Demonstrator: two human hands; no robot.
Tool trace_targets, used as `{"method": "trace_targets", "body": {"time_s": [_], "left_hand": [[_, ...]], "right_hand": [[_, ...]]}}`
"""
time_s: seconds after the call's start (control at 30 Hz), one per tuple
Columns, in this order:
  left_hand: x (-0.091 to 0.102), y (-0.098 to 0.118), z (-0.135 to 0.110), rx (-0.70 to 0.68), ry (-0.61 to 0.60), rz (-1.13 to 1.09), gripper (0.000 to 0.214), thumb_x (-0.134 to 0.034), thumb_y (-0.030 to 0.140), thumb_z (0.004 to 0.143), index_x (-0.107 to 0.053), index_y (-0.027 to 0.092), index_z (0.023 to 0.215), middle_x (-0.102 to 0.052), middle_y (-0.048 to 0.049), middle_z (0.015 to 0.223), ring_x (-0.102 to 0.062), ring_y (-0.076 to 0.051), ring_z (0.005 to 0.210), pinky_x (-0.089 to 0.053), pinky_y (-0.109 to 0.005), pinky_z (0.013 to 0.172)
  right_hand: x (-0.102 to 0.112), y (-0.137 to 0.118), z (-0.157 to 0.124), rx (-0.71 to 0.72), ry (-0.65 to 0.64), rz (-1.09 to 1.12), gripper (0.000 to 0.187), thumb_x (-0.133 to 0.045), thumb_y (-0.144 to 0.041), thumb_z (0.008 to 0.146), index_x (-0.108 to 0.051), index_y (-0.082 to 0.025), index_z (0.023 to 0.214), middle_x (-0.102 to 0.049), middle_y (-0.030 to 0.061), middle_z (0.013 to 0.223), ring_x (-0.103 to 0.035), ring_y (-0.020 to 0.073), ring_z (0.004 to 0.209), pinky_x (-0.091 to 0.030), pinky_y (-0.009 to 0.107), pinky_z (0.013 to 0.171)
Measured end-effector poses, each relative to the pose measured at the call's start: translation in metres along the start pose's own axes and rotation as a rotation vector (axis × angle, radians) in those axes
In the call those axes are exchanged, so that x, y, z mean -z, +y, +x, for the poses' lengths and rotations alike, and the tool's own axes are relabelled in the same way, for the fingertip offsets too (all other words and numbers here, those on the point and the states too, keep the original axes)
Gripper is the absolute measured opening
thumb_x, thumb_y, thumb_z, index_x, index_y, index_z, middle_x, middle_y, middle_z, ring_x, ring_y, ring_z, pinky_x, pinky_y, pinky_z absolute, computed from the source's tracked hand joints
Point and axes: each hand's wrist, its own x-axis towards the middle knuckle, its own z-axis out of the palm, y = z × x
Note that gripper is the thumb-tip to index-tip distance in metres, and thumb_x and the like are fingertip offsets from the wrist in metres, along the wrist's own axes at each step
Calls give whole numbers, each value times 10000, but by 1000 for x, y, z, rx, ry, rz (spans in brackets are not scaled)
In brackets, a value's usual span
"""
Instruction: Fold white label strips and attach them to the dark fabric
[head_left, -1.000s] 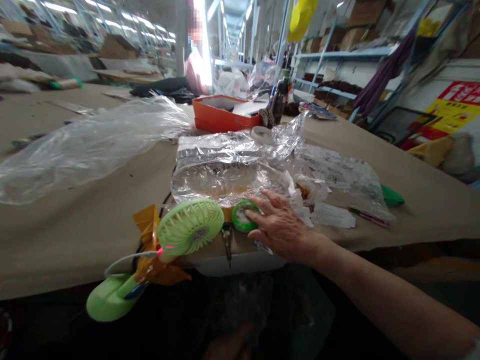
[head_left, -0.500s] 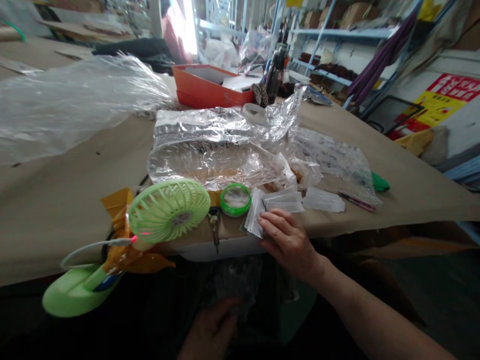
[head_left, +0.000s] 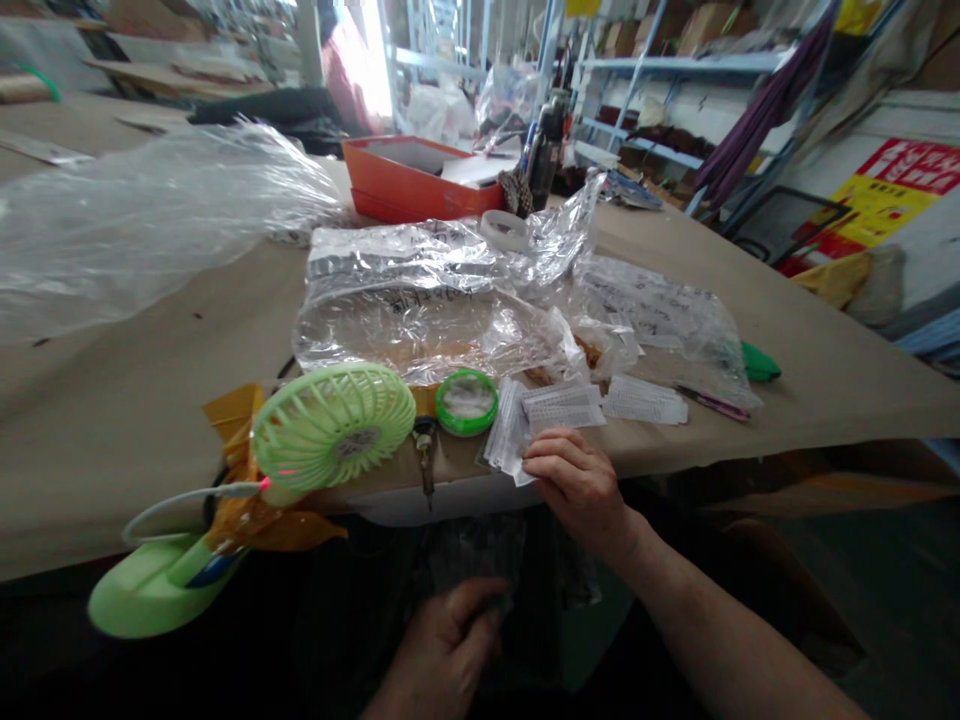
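Right of the green dish [head_left: 466, 404], printed slips [head_left: 508, 432] lie on the table [head_left: 832, 375]; the right hand [head_left: 581, 485], fingers together, touches them, pinch uncertain. Below the dish, past the front edge, the left hand [head_left: 454, 635] curls near clear plastic [head_left: 476, 552], grip unclear. Farther right, the table runs wide.

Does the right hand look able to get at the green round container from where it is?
Likely yes: the green round container sits close by, with nothing over it. Only low-lying paper slips seem to lie between it and the right hand, whose fingertips touch them.
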Motion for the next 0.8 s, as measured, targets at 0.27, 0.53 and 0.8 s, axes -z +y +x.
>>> {"method": "trace_targets", "body": {"time_s": [0.27, 0.53, 0.8], "left_hand": [[-15, 23, 12, 111, -199, -519, 244, -653, 313, 697, -663, 138, 867, -611, 11, 498, -560, -129, 449, -415, -218, 422], [-35, 61, 16, 131, -201, -1095, 211, -670, 286, 782, -683, 110, 898, -709, -59, 812, -633, -100, 658, -484, -194, 607], [-35, 50, 22, 253, -46, -853, 238, -744, 268, 706, -654, 121, 870, -713, -52, 681, -656, -141, 580, -524, -250, 571]], "right_hand": [[12, 1, -11, 15, 46, 64, 188, -539, -127, 875, -651, -221, 994, -696, 57, 944, -603, 206, 1011, -528, 394, 871], [29, -40, -35, 109, -58, 60, 135, -519, -156, 898, -649, -182, 925, -708, 56, 894, -606, 201, 997, -497, 403, 937], [39, -17, -11, -54, -155, -148, 455, -496, -395, 904, -489, -119, 1265, -620, 153, 1133, -539, 279, 1101, -483, 467, 945]]}}
